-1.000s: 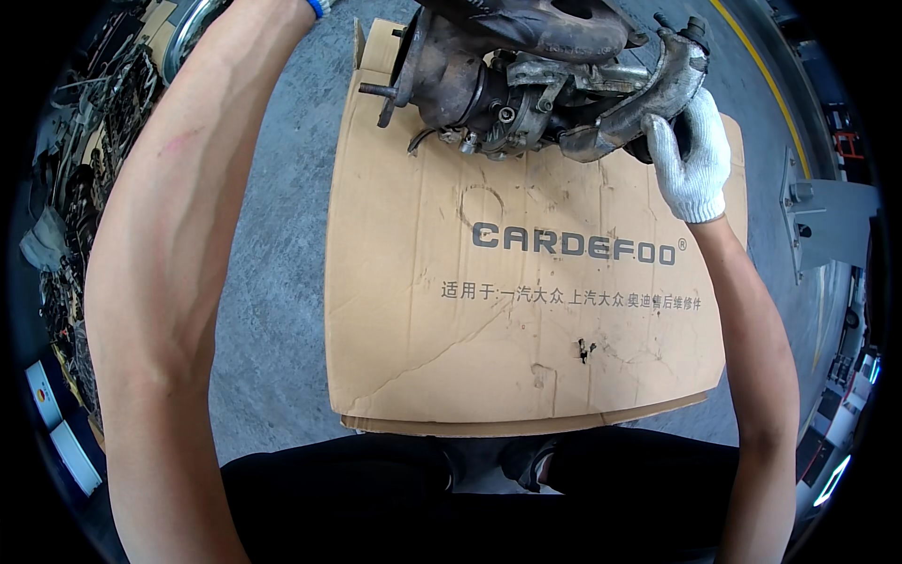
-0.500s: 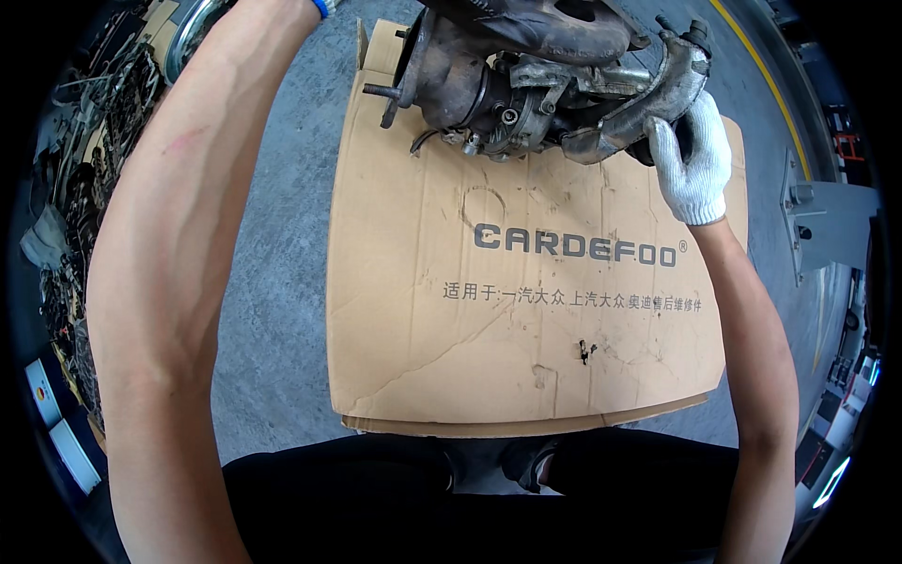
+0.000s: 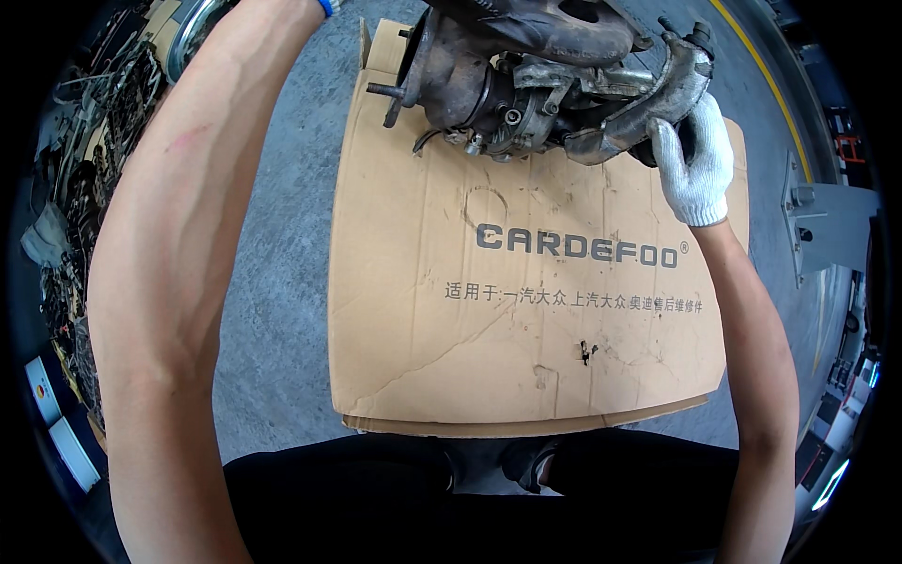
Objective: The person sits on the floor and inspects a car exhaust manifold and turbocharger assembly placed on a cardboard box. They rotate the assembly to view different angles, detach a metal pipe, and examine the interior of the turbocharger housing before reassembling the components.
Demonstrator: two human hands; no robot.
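Observation:
A grimy metal turbocharger [image 3: 455,86] with its exhaust manifold lies at the far side of a brown cardboard box [image 3: 413,348], its top cut off by the upper edge of the view. My right hand [image 3: 703,167], in a white knitted glove, grips the silvery curved pipe [image 3: 672,89] at the turbocharger's right end. The thumb presses on the pipe's near side; the other fingers are partly hidden behind it. My left forearm reaches up past the box's left side. Only the blue-edged glove cuff [image 3: 328,7] shows there, and the hand itself is beyond the upper edge.
Small dark fragments [image 3: 586,352] lie on the box's near right part. To the left, a heap of metal parts and wires [image 3: 94,160] lines the grey floor [image 3: 272,320]. A grey metal plate with bolts [image 3: 836,226] stands on the right, near a yellow floor line [image 3: 772,85].

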